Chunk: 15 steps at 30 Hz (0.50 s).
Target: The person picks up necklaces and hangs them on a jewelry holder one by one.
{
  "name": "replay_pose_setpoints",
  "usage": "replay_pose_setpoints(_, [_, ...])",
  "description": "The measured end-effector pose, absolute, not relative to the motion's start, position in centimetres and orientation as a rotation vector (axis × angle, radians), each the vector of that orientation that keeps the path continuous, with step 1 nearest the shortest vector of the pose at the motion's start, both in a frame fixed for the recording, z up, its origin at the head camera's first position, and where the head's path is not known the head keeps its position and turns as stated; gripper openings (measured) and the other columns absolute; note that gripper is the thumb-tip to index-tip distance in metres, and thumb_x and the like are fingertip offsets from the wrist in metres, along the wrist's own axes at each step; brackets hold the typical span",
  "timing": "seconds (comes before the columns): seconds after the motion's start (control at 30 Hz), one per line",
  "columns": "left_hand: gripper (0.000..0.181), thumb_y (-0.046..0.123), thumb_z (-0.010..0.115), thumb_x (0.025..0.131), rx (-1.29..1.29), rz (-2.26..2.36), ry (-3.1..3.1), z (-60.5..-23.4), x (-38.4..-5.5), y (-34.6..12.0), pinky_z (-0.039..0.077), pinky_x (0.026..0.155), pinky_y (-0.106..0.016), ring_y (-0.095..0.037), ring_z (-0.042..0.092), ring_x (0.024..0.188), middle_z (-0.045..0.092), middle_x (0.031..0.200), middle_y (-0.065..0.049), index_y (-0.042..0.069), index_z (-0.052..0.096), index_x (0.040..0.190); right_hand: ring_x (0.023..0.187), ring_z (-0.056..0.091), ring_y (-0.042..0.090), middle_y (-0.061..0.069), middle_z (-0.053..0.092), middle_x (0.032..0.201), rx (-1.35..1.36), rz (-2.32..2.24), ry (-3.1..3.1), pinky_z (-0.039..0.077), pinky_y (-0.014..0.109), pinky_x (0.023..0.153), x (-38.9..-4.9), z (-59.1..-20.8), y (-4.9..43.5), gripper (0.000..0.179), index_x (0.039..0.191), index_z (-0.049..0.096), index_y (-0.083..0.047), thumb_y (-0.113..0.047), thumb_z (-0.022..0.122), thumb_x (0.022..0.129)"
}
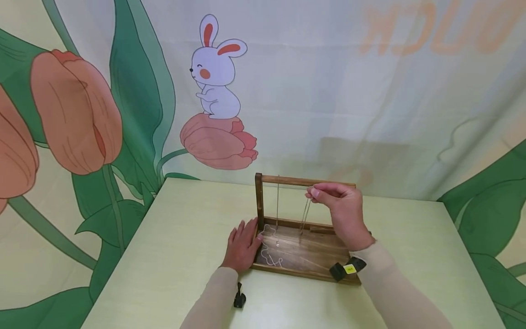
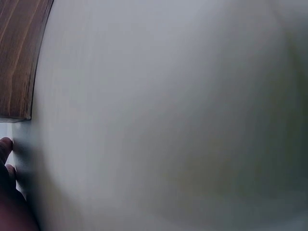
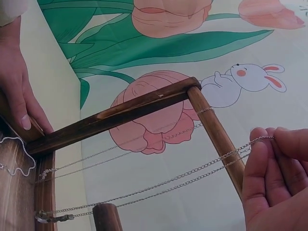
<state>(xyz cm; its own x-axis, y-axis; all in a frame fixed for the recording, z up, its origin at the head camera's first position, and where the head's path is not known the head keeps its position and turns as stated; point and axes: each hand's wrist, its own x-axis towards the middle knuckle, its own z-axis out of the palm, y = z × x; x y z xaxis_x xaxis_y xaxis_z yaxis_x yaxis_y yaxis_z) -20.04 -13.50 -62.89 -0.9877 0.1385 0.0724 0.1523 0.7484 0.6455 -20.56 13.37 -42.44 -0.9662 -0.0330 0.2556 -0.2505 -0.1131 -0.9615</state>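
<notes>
A wooden jewelry stand with a shallow tray (image 1: pixel 312 256) and an upright frame (image 1: pixel 260 196) sits on the table. My right hand (image 1: pixel 347 212) pinches a thin silver necklace (image 3: pixel 183 172) between thumb and fingertips, close to the top bar (image 1: pixel 287 180). Its two strands slope down toward the tray's back, where a clasp (image 3: pixel 62 218) shows. Another necklace (image 1: pixel 277 201) hangs from the bar, left of that hand. With fingers extended, my left hand (image 1: pixel 242 246) rests against the tray's left side. A loose silver chain (image 1: pixel 265 256) lies wavy inside the tray's left part.
The stand is on a pale table (image 1: pixel 185 219). Behind it hangs a curtain (image 1: pixel 296 91) printed with tulips and a rabbit. A short wooden piece (image 1: pixel 322 230) lies along the tray's back wall. Black wrist devices (image 1: pixel 347 268) are worn on both arms.
</notes>
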Motion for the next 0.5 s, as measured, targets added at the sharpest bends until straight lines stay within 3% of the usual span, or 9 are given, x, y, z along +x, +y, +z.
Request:
replay_pose_setpoints(0.2, [0.06,0.039,0.043,0.111,-0.238,-1.089,-2.914,-62.7,-20.2,-13.4,0.009,0.132,-0.059,-0.038,0.02,0.162,0.036,0.171,-0.006,0.021,0.028,0.166,0.084,0.081,0.015,0.0,0.083,0.091,0.307,2.284,-1.884,0.065,0.031,0.083,-20.9,-42.4,14.0,0.022,0.106,0.072,0.016,0.0,0.076,0.092])
replay_pose_setpoints(0.5, [0.06,0.04,0.044,0.111,-0.235,-1.098,-2.922,-62.7,-20.0,-13.5,0.008,0.132,-0.058,-0.036,0.018,0.163,0.036,0.17,-0.007,0.022,0.028,0.166,0.083,0.081,0.016,0.001,0.083,0.089,0.249,2.329,-1.799,0.066,0.031,0.082,-21.0,-42.4,15.0,0.009,0.098,0.077,0.007,0.005,0.076,0.09])
